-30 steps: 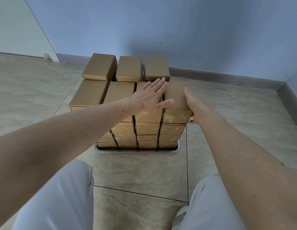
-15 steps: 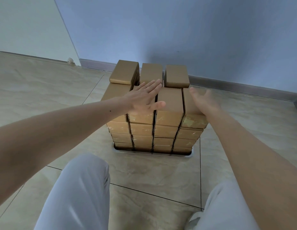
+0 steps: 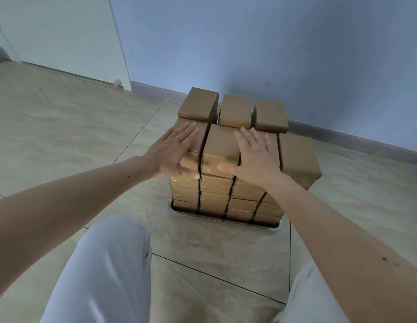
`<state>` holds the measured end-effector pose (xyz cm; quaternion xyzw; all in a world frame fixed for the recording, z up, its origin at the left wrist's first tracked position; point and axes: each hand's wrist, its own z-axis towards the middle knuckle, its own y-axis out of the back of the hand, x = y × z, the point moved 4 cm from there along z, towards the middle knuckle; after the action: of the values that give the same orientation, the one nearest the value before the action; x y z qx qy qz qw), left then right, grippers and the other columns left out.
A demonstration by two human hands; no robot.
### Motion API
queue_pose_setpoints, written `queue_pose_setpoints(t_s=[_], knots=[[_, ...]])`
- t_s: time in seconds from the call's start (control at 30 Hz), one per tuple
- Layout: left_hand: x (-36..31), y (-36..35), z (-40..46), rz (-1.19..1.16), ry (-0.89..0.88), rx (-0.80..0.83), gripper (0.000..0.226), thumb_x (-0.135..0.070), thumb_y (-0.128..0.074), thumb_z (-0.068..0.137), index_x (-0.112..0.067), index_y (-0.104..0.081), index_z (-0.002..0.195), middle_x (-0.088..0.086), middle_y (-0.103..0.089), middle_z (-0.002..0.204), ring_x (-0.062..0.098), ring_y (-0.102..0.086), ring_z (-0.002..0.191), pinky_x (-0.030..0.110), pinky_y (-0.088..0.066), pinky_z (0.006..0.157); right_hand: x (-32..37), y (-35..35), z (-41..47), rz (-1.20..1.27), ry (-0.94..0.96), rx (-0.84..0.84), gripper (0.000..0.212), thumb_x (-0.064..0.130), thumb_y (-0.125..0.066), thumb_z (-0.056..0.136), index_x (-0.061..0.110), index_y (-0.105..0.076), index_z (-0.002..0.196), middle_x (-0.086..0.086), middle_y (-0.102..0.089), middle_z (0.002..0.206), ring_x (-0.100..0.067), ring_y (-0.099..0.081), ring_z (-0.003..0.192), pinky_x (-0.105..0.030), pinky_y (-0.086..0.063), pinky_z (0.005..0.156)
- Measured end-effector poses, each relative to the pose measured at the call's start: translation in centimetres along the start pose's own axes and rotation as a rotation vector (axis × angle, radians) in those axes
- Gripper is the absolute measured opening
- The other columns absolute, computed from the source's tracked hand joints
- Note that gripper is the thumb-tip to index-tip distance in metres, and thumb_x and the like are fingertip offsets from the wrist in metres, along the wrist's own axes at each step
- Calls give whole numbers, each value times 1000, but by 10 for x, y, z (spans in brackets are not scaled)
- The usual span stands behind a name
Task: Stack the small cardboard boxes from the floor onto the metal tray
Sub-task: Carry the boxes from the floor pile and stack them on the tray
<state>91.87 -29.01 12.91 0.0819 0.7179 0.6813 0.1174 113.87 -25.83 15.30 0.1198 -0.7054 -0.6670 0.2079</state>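
Note:
Several small brown cardboard boxes stand stacked in rows on a metal tray on the tiled floor, near a blue wall. Three boxes form a higher back row. My left hand lies flat with straight fingers on the front left top box. My right hand lies flat on the top box two columns over, thumb spread to the left. Between the hands shows the second top box. The rightmost top box juts out to the right of the stack.
My two knees in light trousers fill the bottom of the view. A white door and a doorstop stand at the back left. A grey skirting board runs along the wall behind the stack.
My right hand moved from the right side of the stack onto its top. My left hand shifted left to the front left box. The view swung left.

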Motion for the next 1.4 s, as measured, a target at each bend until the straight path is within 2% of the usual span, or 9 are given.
queue_pose_setpoints(t_s=[0.1,0.23,0.4,0.57,0.8,0.9,1.17,1.4], knots=[[0,-10,-8,-15,68,0,126,-81,-56,73,-18,10,159,-1,20,166,16,23,151,45,7,125,10,-10,1,-113,46,25,108,74,-58,83,20,-8,162,-5,-1,170,-27,7,156,-51,6,125],[1,-19,-9,-105,121,-12,119,-66,-70,78,-21,3,161,-3,16,168,23,21,153,57,-5,124,17,-17,6,-174,47,35,107,67,-66,82,26,-7,161,-8,-1,170,-35,4,155,-56,4,124],[2,-18,-2,-125,137,-43,114,-61,-73,79,-22,-4,161,2,4,169,30,12,154,51,-13,125,19,-24,12,-193,50,36,101,60,-67,86,29,-7,161,-10,-4,169,-37,-4,155,-60,0,123],[-1,-14,-6,-121,166,-24,113,-60,-72,80,-25,-2,161,-1,7,169,27,13,154,45,-17,123,20,-24,15,-180,52,17,92,45,-69,90,27,-12,160,-11,-9,168,-34,-10,155,-60,-3,122],[-6,-13,-9,-84,197,-15,114,-59,-73,80,-28,2,161,-3,9,169,25,14,154,47,-26,119,18,-22,14,-161,65,-35,84,30,-72,91,27,-21,158,-9,-21,166,-32,-18,153,-57,-6,123],[-7,-12,-9,-84,203,-23,115,-57,-75,79,-28,1,161,-3,9,169,25,13,154,47,-28,120,17,-22,13,-159,69,-41,84,29,-74,89,27,-24,157,-8,-24,165,-31,-21,153,-56,-8,124],[-10,-12,-8,-59,204,-18,116,-54,-77,79,-27,1,161,-1,7,169,27,11,154,48,-19,123,16,-22,11,-164,61,-35,83,32,-72,90,29,-24,157,-6,-23,165,-30,-20,153,-58,-7,123],[-8,-15,-4,1,224,-121,119,-46,-86,71,-27,-10,161,1,-5,169,29,-1,155,54,-15,123,19,-23,11,-163,58,-27,93,40,-78,84,26,-22,156,-8,-22,164,-31,-15,154,-58,-6,124]])
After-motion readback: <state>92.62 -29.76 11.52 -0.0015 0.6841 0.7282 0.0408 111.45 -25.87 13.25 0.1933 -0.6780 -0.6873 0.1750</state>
